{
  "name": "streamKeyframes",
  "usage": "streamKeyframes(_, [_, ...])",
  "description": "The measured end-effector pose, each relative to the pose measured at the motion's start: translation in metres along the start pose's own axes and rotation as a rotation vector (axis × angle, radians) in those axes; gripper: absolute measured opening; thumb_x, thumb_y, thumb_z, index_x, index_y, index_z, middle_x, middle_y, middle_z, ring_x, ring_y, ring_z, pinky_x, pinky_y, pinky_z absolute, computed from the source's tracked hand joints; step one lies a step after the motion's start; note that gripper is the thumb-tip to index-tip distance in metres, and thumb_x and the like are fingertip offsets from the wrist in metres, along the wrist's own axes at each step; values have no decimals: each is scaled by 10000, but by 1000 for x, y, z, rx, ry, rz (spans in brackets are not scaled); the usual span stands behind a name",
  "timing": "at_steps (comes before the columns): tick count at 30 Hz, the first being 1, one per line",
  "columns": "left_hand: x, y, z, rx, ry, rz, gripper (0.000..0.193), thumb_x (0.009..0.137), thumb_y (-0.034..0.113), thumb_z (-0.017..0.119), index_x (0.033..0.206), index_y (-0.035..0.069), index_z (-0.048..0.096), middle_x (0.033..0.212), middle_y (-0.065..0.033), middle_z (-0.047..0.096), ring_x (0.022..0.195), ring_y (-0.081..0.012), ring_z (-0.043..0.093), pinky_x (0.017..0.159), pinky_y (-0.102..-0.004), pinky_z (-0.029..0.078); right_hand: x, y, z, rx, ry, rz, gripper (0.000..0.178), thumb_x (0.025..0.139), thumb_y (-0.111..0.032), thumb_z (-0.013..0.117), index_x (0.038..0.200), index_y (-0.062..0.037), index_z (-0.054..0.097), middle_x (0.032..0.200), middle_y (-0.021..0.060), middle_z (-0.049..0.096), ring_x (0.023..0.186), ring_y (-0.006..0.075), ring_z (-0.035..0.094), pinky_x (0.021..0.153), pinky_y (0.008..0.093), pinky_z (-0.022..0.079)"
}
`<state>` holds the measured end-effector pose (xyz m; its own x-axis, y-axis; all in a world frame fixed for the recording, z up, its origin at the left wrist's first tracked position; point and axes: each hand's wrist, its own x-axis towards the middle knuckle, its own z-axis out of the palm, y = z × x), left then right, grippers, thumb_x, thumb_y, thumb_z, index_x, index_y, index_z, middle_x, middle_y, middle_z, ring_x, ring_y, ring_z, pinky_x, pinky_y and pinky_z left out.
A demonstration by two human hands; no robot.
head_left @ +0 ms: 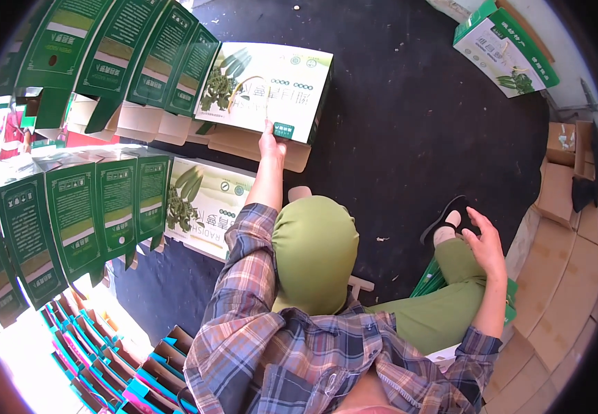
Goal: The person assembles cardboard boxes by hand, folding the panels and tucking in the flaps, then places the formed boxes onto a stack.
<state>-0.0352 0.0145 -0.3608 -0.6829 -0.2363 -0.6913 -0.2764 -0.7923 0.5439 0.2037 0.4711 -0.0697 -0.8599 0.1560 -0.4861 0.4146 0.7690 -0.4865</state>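
From the head camera, the left hand [271, 143] reaches out toward twelve o'clock and pinches the near edge of a white-and-green carton [266, 88], fingers closed on its lower rim. That carton sits at the end of an upper row of green cartons [116, 52] fanning away toward ten o'clock, its brown bottom flaps [257, 146] spread on the dark floor [409, 124].

The right hand [486, 243] hangs at about three o'clock, fingers loosely spread and holding nothing, just beside the person's black shoe [445, 219] and above the green-trousered knee.

A second row of green cartons [71, 214] runs from nine o'clock inward, ending in another white-faced carton [206, 203] touching the plaid sleeve. At seven o'clock lies a stack of flat folded blanks with blue and pink edges [106, 359] (tightly overlapped, so no count is possible). One more assembled carton [506, 48] stands apart at one o'clock, and plain brown boxes [561, 172] line the three o'clock edge.
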Motion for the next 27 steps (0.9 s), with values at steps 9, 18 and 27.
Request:
streamKeyframes(9, [-7,5,5,54,47,36,384,951,388,559,1156,64,579,988,-92,652,806,-262,628,644,-514,487,5,-14,3,46,-19,19,526,828,-1,633,1333,-89,513,1200,120,577,1076,233,569,814,305,517])
streamKeyframes(18, [14,31,-20,-28,47,97,382,929,341,606,1159,36,588,1031,-86,645,880,-264,640,724,-485,541,13,-19,5,49,-70,-5,524,826,8,631,1329,-75,509,1158,120,584,1036,219,563,841,306,511])
streamKeyframes(27, [19,14,-15,104,156,61,332,905,356,639,1077,73,612,974,-72,645,877,-253,625,774,-488,527,-2,5,-4,54,-18,-43,501,817,-62,633,1305,-55,518,1151,148,602,1046,271,591,921,348,462])
